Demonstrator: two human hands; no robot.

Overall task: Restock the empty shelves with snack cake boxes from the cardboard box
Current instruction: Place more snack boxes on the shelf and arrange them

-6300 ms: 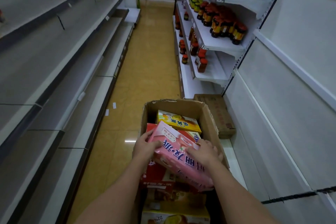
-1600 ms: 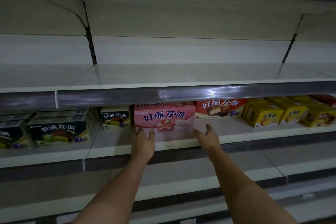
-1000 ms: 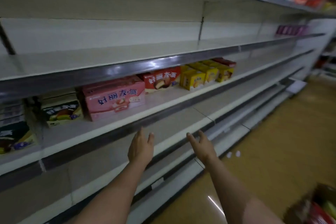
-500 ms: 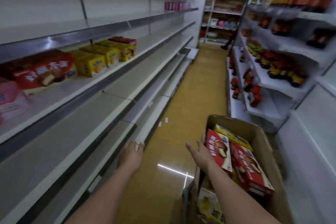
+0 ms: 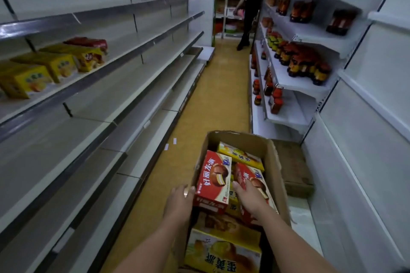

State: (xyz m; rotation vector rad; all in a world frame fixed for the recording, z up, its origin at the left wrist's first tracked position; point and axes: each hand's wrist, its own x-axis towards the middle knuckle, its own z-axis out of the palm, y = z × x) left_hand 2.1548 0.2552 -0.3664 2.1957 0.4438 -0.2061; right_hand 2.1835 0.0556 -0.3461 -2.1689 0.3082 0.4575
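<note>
An open cardboard box (image 5: 271, 157) stands in the aisle below me, holding several snack cake boxes. A red snack cake box (image 5: 213, 180) stands tilted at its left side. My left hand (image 5: 178, 203) presses against that box's left edge and my right hand (image 5: 249, 197) against its right edge. A second red box (image 5: 248, 173) lies partly under my right hand. Yellow boxes lie at the far end (image 5: 240, 157) and the near end (image 5: 221, 252) of the cardboard box. On the left shelf (image 5: 93, 74) stand yellow boxes (image 5: 24, 80) and a red box (image 5: 88, 42).
Bare shelves run down the left side (image 5: 133, 104). Shelves with jars and bottles (image 5: 304, 64) line the right. A closed carton (image 5: 292, 166) lies on the floor right of the cardboard box. A person in black (image 5: 249, 6) stands at the aisle's far end.
My view has swung from the left shelf down to the cardboard box. Both hands, empty after leaving the pink box on the shelf, have reached in and closed around the red box.
</note>
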